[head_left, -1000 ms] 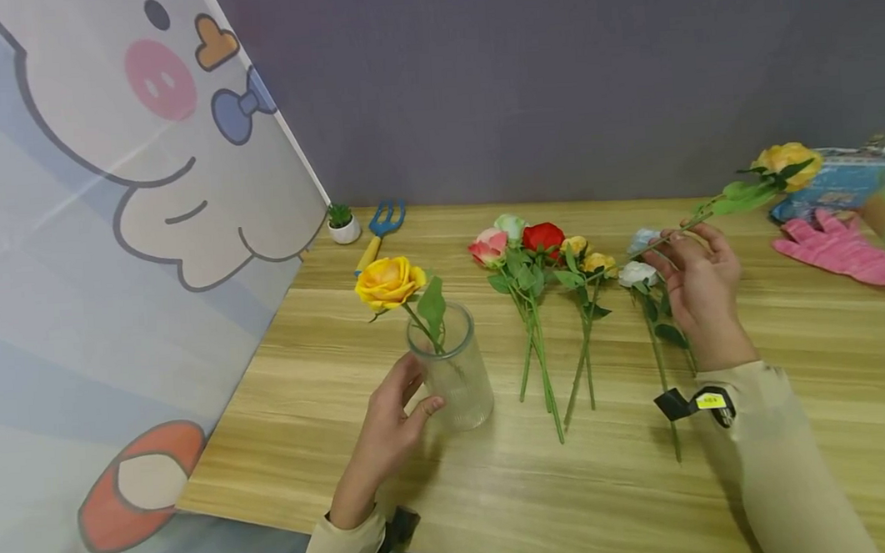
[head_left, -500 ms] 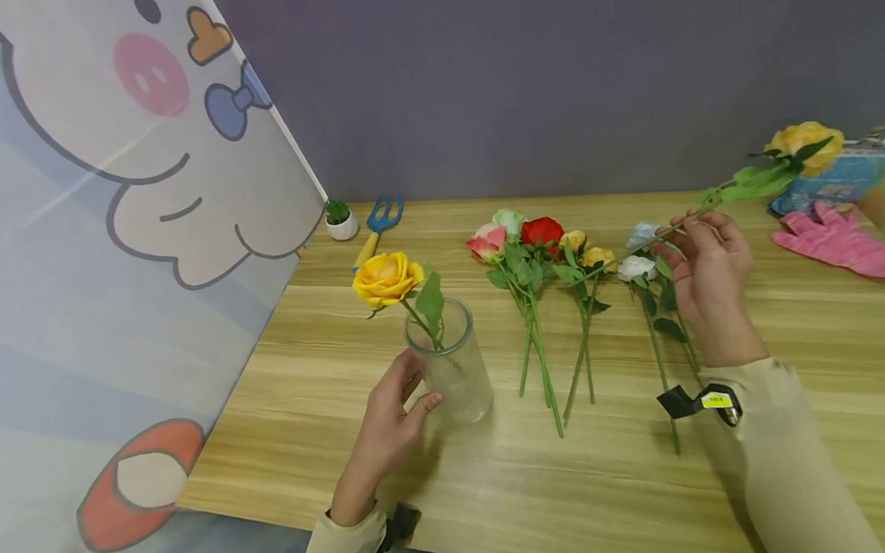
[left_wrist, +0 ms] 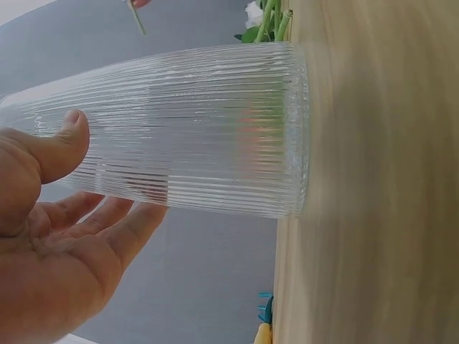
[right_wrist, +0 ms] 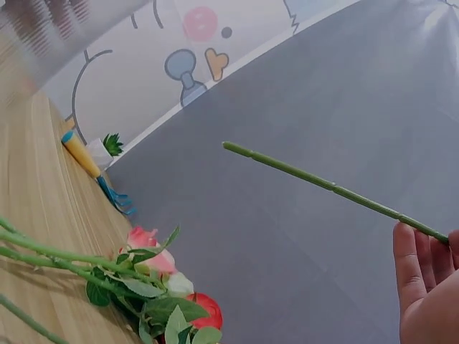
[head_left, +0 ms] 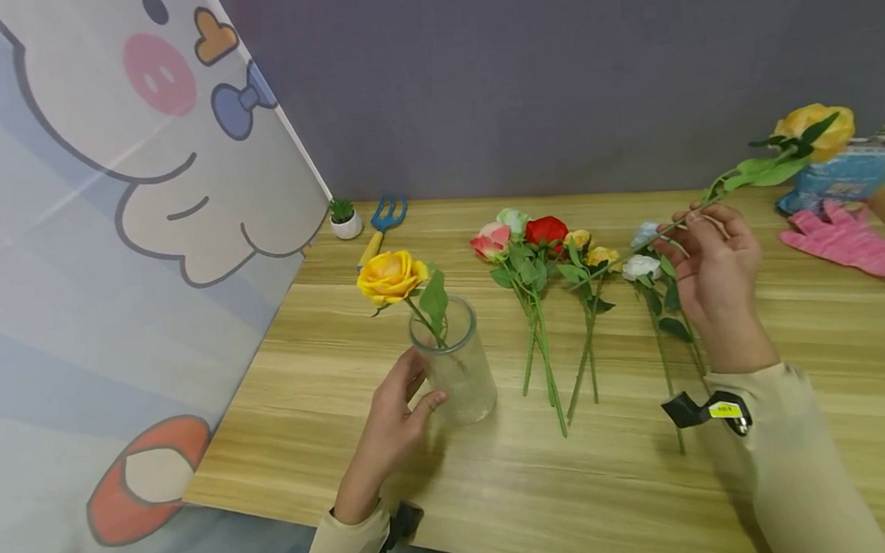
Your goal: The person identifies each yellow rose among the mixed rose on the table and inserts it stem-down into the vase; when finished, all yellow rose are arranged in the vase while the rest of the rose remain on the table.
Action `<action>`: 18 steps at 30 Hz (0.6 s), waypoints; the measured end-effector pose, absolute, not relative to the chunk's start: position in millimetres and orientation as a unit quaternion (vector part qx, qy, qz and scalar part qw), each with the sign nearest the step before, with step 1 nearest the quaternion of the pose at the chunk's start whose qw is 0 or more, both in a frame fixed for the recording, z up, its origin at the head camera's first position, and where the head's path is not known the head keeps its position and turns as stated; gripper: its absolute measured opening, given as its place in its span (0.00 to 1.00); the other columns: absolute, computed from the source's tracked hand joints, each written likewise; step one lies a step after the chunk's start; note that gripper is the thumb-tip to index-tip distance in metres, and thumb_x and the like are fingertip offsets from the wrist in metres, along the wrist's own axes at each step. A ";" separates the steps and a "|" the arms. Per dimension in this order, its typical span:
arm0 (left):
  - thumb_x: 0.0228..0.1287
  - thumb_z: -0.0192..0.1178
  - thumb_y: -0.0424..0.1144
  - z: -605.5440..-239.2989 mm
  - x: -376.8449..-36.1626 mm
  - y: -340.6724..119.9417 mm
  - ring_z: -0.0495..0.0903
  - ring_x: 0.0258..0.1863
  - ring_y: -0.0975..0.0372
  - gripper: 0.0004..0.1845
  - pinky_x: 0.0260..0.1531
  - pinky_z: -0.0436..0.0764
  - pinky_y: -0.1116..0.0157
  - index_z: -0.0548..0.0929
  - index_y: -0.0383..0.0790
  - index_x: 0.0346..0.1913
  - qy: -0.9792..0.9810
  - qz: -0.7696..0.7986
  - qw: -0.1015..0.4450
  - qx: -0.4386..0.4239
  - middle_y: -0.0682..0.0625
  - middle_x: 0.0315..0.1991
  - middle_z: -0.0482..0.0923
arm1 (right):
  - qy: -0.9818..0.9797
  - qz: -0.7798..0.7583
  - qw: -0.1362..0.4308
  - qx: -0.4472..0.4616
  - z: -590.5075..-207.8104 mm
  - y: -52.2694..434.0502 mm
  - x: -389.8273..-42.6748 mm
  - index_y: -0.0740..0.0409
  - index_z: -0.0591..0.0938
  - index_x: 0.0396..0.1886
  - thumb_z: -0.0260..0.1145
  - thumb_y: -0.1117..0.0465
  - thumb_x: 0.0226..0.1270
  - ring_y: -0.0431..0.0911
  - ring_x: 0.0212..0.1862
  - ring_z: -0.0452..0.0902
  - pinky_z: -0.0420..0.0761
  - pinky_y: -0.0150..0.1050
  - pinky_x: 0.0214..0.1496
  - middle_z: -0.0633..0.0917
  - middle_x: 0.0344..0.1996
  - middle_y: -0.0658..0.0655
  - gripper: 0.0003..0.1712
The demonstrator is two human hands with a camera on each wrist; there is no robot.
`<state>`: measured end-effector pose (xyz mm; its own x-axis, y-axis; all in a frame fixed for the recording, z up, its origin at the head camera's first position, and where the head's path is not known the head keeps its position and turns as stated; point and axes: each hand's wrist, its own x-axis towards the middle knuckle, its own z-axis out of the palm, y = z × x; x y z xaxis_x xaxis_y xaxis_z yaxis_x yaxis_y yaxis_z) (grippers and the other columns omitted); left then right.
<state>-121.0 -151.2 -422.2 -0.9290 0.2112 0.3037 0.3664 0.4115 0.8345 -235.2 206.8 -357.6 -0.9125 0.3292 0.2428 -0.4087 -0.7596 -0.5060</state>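
Observation:
My left hand (head_left: 397,408) grips the side of a ribbed clear glass vase (head_left: 463,384), thumb in front and fingers behind, as the left wrist view also shows. A yellow rose (head_left: 393,276) leans to the left inside the vase, its bloom above the rim. My right hand (head_left: 720,274) pinches the stem of another yellow flower (head_left: 818,130), held up off the table. That bloom points to the upper right; the bare stem end (right_wrist: 287,169) points leftward in the right wrist view. White (head_left: 641,268) and pale blue flowers (head_left: 645,233) lie beneath this hand.
On the wooden table (head_left: 307,417) lie a red rose (head_left: 546,231), a pink rose (head_left: 492,242) and small yellow flowers (head_left: 602,256). A garden fork (head_left: 388,217) and potted plant (head_left: 345,220) stand at the back left. A pink glove (head_left: 850,243) lies right, before a blue package (head_left: 850,173).
My right hand has moved slightly right and up with the yellow flower, whose bloom has risen toward the upper right. The left hand and vase stay in place.

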 end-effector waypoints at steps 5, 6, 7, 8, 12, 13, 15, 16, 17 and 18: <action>0.66 0.64 0.22 -422.1 -120.2 -151.0 0.71 0.70 0.37 0.36 0.70 0.72 0.47 0.62 0.20 0.74 -0.838 -0.513 0.071 -0.172 0.27 0.70 0.69 | -0.290 0.933 0.199 0.078 -354.4 201.8 -232.8 0.73 0.74 0.39 0.59 0.79 0.73 0.55 0.30 0.85 0.91 0.40 0.31 0.81 0.33 0.66 0.02; 0.67 0.64 0.21 -422.0 -120.1 -150.8 0.70 0.70 0.37 0.36 0.70 0.72 0.47 0.61 0.21 0.74 -0.837 -0.514 0.070 -0.172 0.27 0.70 0.69 | -0.292 0.933 0.195 0.080 -353.9 200.9 -232.1 0.73 0.74 0.40 0.59 0.79 0.72 0.55 0.30 0.85 0.91 0.40 0.31 0.81 0.33 0.66 0.02; 0.67 0.64 0.21 -421.8 -120.3 -150.6 0.70 0.70 0.38 0.35 0.70 0.72 0.47 0.62 0.21 0.74 -0.837 -0.516 0.069 -0.170 0.28 0.70 0.69 | -0.293 0.933 0.191 0.083 -353.6 199.9 -231.2 0.73 0.74 0.40 0.60 0.79 0.72 0.55 0.31 0.85 0.91 0.40 0.32 0.81 0.34 0.66 0.03; 0.67 0.64 0.21 -421.5 -120.3 -150.5 0.71 0.70 0.38 0.35 0.70 0.71 0.47 0.62 0.21 0.74 -0.836 -0.517 0.068 -0.169 0.28 0.70 0.69 | -0.294 0.934 0.186 0.086 -353.4 198.9 -230.2 0.73 0.74 0.41 0.60 0.78 0.72 0.56 0.32 0.85 0.91 0.40 0.32 0.81 0.34 0.66 0.03; 0.65 0.66 0.22 -419.8 -120.4 -150.4 0.70 0.70 0.38 0.37 0.71 0.71 0.46 0.62 0.22 0.74 -0.833 -0.526 0.058 -0.161 0.29 0.70 0.69 | -0.316 0.927 0.178 0.097 -353.4 194.0 -226.3 0.73 0.74 0.42 0.61 0.76 0.73 0.55 0.33 0.85 0.91 0.40 0.34 0.82 0.35 0.66 0.04; 0.64 0.67 0.22 -419.4 -120.3 -150.4 0.70 0.71 0.39 0.38 0.71 0.71 0.46 0.62 0.22 0.74 -0.833 -0.527 0.055 -0.159 0.30 0.70 0.69 | -0.320 0.925 0.178 0.100 -353.4 192.7 -225.2 0.73 0.75 0.42 0.61 0.76 0.73 0.54 0.33 0.85 0.91 0.40 0.34 0.82 0.34 0.66 0.03; 0.63 0.68 0.23 -418.5 -120.1 -150.3 0.70 0.71 0.39 0.40 0.71 0.71 0.46 0.61 0.24 0.75 -0.834 -0.527 0.052 -0.154 0.31 0.71 0.69 | -0.322 0.924 0.176 0.109 -352.7 190.2 -223.2 0.73 0.75 0.42 0.61 0.76 0.73 0.54 0.34 0.85 0.91 0.40 0.34 0.83 0.34 0.66 0.04; 0.63 0.69 0.23 -418.5 -120.3 -150.5 0.70 0.71 0.39 0.40 0.71 0.71 0.46 0.62 0.24 0.75 -0.835 -0.526 0.052 -0.154 0.31 0.71 0.69 | -0.322 0.924 0.175 0.114 -352.2 188.9 -222.3 0.73 0.75 0.42 0.61 0.76 0.73 0.54 0.34 0.85 0.91 0.40 0.34 0.83 0.34 0.66 0.04; 0.63 0.69 0.24 -418.4 -120.3 -150.5 0.70 0.71 0.40 0.40 0.71 0.72 0.46 0.62 0.24 0.75 -0.836 -0.524 0.053 -0.153 0.31 0.71 0.69 | -0.321 0.924 0.173 0.118 -351.3 187.5 -221.1 0.72 0.75 0.42 0.61 0.76 0.73 0.54 0.34 0.85 0.91 0.40 0.34 0.83 0.34 0.66 0.04; 0.63 0.69 0.23 -418.4 -120.4 -150.5 0.70 0.71 0.40 0.40 0.70 0.72 0.47 0.62 0.24 0.75 -0.837 -0.523 0.054 -0.151 0.31 0.71 0.69 | -0.315 0.926 0.169 0.123 -350.3 186.1 -220.0 0.73 0.75 0.42 0.61 0.76 0.73 0.54 0.34 0.85 0.91 0.40 0.34 0.83 0.34 0.66 0.04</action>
<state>-120.4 -150.5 -418.4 -0.9485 0.1964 0.2486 0.3095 0.4063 0.8597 -220.0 186.1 -350.3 -0.9124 0.2354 0.3350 -0.3908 -0.7448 -0.5409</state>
